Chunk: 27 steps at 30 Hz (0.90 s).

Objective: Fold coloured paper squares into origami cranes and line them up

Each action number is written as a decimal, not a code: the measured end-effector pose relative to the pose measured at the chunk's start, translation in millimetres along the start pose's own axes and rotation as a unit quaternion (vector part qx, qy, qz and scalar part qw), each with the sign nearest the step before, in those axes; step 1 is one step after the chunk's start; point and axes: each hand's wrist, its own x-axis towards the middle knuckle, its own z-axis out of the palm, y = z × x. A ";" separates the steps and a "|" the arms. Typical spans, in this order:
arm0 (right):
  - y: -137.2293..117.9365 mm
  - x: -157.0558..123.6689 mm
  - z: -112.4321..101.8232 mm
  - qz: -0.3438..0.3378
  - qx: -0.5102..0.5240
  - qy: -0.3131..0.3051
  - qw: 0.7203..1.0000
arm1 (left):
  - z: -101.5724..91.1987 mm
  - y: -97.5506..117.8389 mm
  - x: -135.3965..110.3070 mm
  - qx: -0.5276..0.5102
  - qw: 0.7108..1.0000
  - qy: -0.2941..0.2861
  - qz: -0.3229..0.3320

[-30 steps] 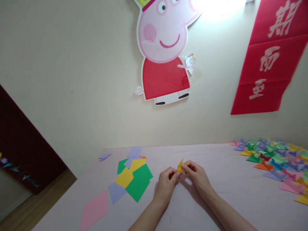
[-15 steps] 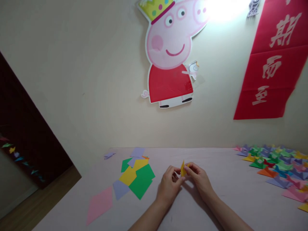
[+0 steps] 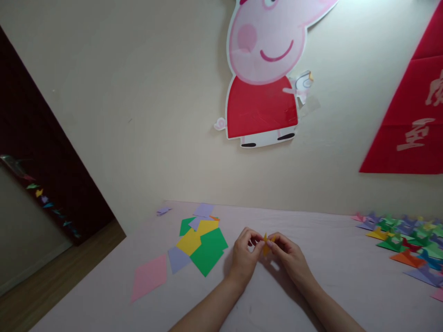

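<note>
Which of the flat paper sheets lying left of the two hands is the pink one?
The pink sheet lies lowest in the picture; the green sheets, yellow sheets and lavender sheets all lie higher.

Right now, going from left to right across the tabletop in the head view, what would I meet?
Pink sheet → nearest purple sheet → large green paper → left hand → yellow folded paper → right hand → rows of colorful folded pieces.
</note>
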 end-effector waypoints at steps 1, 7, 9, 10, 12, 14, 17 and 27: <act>0.3 -0.1 -0.2 -0.001 -0.002 0.001 1.000 | 0.2 -0.8 -0.3 -0.001 1.000 -0.002 0.000; 4.3 0.0 -2.0 -0.019 -0.014 0.017 1.000 | 2.2 -3.2 -1.6 -0.009 1.000 -0.018 -0.004; 5.9 0.0 -2.5 -0.035 -0.035 0.016 0.999 | 1.6 -1.1 -1.7 -0.010 1.000 -0.019 -0.006; 6.4 -0.2 -2.6 -0.047 -0.052 0.016 0.997 | 1.0 0.1 -1.6 -0.011 1.000 -0.018 -0.007; 6.5 -1.1 -2.5 -0.074 -0.093 0.017 0.993 | -0.5 2.1 -1.3 -0.010 1.000 -0.012 -0.011; 5.4 -2.2 -2.2 -0.107 -0.136 0.015 0.985 | -1.7 2.3 -0.6 -0.010 1.000 -0.004 -0.018; 3.9 -3.3 -2.5 -0.167 -0.193 0.017 0.967 | -2.0 -0.7 0.3 -0.012 0.999 0.003 -0.034; 4.1 -1.0 -5.4 -0.266 -0.293 0.028 0.918 | 3.6 -9.4 -0.4 -0.067 0.990 -0.015 -0.121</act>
